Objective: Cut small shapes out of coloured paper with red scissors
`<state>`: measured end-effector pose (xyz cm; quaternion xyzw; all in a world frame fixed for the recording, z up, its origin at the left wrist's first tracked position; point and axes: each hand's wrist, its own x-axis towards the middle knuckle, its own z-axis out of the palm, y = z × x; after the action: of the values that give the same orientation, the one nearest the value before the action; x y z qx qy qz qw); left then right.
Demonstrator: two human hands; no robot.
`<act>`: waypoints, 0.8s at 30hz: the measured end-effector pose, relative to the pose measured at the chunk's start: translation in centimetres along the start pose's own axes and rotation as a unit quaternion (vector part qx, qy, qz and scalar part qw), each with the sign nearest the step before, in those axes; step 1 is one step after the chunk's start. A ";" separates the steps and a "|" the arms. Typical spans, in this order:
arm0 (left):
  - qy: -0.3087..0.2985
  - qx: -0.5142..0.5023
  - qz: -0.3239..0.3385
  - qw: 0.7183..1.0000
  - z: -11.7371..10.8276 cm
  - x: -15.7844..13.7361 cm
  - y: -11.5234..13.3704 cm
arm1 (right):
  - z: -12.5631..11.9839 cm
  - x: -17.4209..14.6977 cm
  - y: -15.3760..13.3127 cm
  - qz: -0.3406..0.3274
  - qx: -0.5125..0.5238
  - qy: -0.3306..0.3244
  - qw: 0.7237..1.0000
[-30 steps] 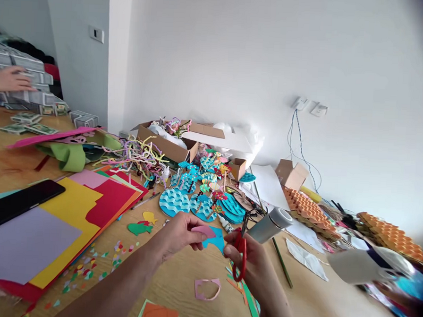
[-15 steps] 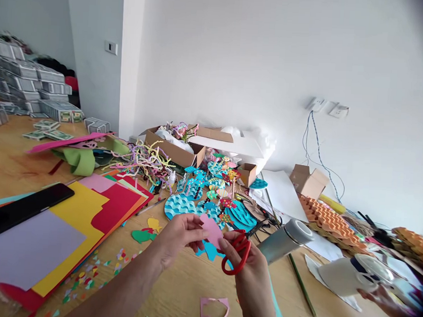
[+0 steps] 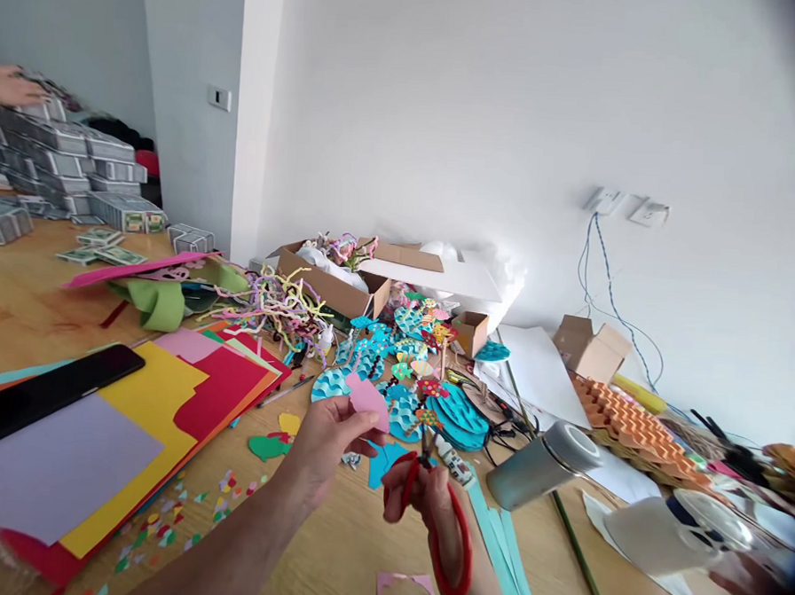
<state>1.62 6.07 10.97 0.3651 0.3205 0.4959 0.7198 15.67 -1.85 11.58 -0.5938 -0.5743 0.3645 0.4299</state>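
Note:
My left hand [image 3: 330, 436] pinches a pink paper cutout [image 3: 369, 401] with a rounded body and a small knob at its upper left. Close by on the right, my right hand [image 3: 433, 504] has its fingers in the handles of red-handled scissors [image 3: 461, 549], whose blades point up and away from me, apart from the paper. On the table below lies a pink paper offcut [image 3: 405, 591] with a curved hole. Green cutouts [image 3: 268, 448] and a yellow cutout [image 3: 290, 423] rest left of my left hand; a blue cutout [image 3: 384, 461] lies between my hands.
Coloured paper sheets [image 3: 124, 434] with a black phone [image 3: 59, 391] on top lie at left, beside scattered paper scraps [image 3: 159, 525]. Blue paper fish and pipe cleaners [image 3: 277, 300] fill the middle. A grey flask [image 3: 541, 465] and white jug [image 3: 665, 529] stand right. Another person's hand [image 3: 12, 91] is at far left.
My right hand has let go of the pink cutout and swung the scissors round so the blades point forward. My left hand now holds the cutout alone. A hand has appeared at far left.

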 end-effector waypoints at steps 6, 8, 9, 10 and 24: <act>0.018 -0.027 -0.005 0.999 0.2 -0.1 0.2 | 1.0 -0.4 -0.2 0.054 -0.020 -0.085 0.995; 0.012 -0.034 -0.011 0.999 0.2 -0.1 0.0 | 1.0 -0.4 -0.1 0.060 -0.020 -0.094 0.994; 0.009 -0.036 -0.017 0.999 0.2 -0.1 0.0 | 1.1 -0.4 -0.1 0.062 -0.024 -0.097 0.993; 0.008 -0.035 -0.023 0.999 0.2 -0.1 0.0 | 1.1 -0.3 -0.1 0.063 -0.028 -0.099 0.993; -0.009 0.022 -0.072 0.997 0.6 -0.5 0.1 | 1.2 0.0 -0.3 0.067 -0.037 -0.109 0.991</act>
<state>1.89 5.52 11.41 0.3613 0.3504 0.4324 0.7482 14.43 -1.72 11.37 -0.6030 -0.5897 0.4339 0.3169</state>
